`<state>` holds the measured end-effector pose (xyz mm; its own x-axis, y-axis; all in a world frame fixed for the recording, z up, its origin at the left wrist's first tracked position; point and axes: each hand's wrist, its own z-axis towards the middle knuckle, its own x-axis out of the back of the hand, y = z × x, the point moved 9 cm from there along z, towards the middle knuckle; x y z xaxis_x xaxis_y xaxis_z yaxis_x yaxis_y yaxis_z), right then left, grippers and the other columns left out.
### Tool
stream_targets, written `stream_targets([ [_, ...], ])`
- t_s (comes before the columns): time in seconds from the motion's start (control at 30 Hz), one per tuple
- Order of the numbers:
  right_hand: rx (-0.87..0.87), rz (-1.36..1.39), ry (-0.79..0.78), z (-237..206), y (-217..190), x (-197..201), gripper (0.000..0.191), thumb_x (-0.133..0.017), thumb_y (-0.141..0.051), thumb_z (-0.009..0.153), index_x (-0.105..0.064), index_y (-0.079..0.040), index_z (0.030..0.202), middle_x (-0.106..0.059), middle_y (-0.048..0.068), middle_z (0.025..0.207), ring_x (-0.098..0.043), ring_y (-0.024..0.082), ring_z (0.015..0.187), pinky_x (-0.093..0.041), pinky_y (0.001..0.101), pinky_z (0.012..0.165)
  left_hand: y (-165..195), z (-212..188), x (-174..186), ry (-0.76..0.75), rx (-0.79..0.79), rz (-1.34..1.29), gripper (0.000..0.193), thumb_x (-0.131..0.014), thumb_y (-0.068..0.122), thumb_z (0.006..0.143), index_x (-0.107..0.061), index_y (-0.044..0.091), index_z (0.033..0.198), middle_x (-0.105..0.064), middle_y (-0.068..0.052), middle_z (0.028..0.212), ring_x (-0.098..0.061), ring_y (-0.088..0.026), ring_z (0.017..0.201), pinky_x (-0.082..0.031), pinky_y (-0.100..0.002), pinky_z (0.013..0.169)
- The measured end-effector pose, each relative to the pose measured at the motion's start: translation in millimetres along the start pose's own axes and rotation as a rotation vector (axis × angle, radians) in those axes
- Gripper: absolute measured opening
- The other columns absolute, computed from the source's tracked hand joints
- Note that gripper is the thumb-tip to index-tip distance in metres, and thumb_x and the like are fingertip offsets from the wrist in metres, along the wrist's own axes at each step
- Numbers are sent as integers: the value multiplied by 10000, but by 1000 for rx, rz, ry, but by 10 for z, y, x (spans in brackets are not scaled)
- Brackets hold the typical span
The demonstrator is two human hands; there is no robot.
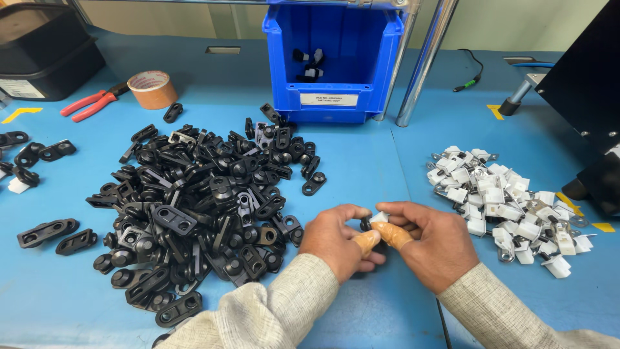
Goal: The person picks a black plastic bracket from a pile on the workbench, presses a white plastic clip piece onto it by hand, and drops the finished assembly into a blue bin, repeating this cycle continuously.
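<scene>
My left hand and my right hand meet low in the middle of the blue table. Both thumbs wear tan finger cots. Between the fingertips they pinch a small black plastic part and a white clip pressed together. A large heap of black plastic parts lies just left of my left hand. A smaller pile of white clips with metal tabs lies right of my right hand.
A blue bin with a few parts stands at the back centre beside two chrome posts. Tape roll, red pliers and a black tray sit back left. Black equipment occupies the right edge.
</scene>
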<state>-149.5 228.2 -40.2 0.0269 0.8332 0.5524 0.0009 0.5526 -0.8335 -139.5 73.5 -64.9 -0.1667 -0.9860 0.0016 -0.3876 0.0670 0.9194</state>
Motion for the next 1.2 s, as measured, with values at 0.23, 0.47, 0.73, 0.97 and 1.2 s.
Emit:
stream_targets([
  [0.23, -197, 222, 26, -49, 138, -77, 295, -763, -39, 809, -788, -20, 1102, -821, 76, 863, -733, 121, 715, -592, 272, 642, 123, -105, 42, 123, -260, 359, 333, -727, 12, 851, -694, 71, 1177, -776, -110, 792, -784, -162, 707, -626, -281, 624],
  [0.47, -440, 233, 140, -218, 235, -149, 221, -803, -72, 851, -777, 7, 1056, -791, 85, 837, -709, 146, 654, -575, 262, 565, -32, -99, 60, 56, -174, 315, 500, -794, 45, 807, -635, 112, 1276, -768, -80, 926, -766, -133, 786, -624, -263, 680],
  [0.73, -600, 581, -131, -152, 573, -353, 292, -715, -127, 873, -706, 2, 1135, -757, 74, 877, -612, 119, 569, -438, 256, 410, -385, 79, 68, -21, -39, -231, 541, -701, -39, 847, -635, 98, 1366, -783, -112, 944, -721, -156, 739, -598, -255, 603],
  [0.97, -678, 611, -413, 30, 834, -608, 259, -752, -138, 868, -677, 6, 1071, -713, 103, 779, -524, 62, 479, -307, 195, 319, -459, 105, 74, -69, -48, -137, 615, -691, -79, 844, -589, 97, 1425, -758, -121, 939, -729, -161, 744, -586, -244, 570],
  [1.2, -635, 506, -246, 25, 863, -522, 155, -620, -9, 889, -707, 40, 1007, -657, 104, 687, -454, 98, 413, -272, 259, 314, -344, -12, 81, -3, -10, 38, 541, -738, -38, 830, -654, 103, 1345, -762, -73, 913, -748, -133, 717, -601, -229, 574],
])
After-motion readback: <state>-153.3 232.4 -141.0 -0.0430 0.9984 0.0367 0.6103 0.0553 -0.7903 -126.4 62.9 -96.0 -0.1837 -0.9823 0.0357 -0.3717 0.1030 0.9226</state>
